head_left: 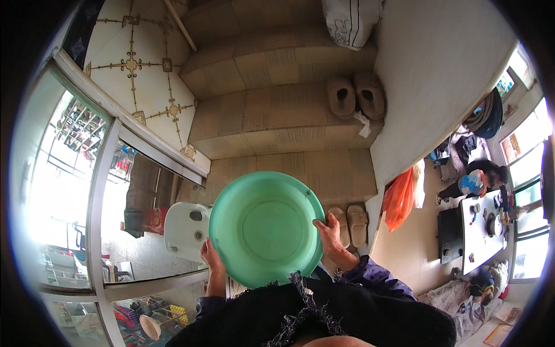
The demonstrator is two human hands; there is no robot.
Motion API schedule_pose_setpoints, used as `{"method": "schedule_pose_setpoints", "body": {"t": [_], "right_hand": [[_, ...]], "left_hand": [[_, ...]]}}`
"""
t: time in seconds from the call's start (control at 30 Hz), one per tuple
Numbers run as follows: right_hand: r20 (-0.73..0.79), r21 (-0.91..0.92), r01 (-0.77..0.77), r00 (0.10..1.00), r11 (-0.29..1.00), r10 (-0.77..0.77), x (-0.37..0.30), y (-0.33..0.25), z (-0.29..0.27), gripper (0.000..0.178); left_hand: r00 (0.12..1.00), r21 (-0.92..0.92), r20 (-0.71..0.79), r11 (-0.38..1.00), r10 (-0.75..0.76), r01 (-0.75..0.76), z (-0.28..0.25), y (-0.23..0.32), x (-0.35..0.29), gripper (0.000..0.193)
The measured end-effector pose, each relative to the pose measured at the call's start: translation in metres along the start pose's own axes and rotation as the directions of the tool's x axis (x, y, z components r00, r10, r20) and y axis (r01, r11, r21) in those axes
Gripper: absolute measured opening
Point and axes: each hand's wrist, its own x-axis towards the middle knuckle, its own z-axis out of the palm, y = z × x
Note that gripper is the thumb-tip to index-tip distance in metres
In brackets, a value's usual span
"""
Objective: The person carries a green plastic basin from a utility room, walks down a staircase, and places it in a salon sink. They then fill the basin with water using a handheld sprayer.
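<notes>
Held in front of my body is a wide, round green plastic basin [272, 231], with nothing to be seen inside it. My left hand [213, 257] grips its rim at the lower left. On the opposite side my right hand [331, 236] is closed on the rim, thumb lying over the edge. The fingers under the basin are hidden. Just left of the basin is a white sink [185, 231], partly covered by it.
Tiled stairs [277, 139] rise ahead, bearing grey slippers [355, 97] and a white bag [352, 23]. Tan slippers [350, 225] lie right of my right hand. A glass partition [110, 202] stands left. Rightward, an orange bag [399, 199] hangs; beyond are a white table [483, 231] and people.
</notes>
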Motion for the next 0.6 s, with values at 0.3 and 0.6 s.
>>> {"method": "schedule_pose_setpoints", "body": {"t": [0.3, 0.6], "right_hand": [[0.049, 0.168, -0.085, 0.996, 0.982, 0.078, 0.027, -0.049, -0.006, 0.014], [0.126, 0.136, -0.006, 0.992, 0.991, -0.011, 0.061, -0.085, -0.052, 0.015]], "left_hand": [[0.999, 0.131, 0.019, 0.991, 0.027, -0.029, 0.029, 0.051, 0.009, 0.034], [0.996, -0.048, 0.026, 0.995, -0.087, 0.088, 0.084, 0.083, -0.033, 0.030]]}}
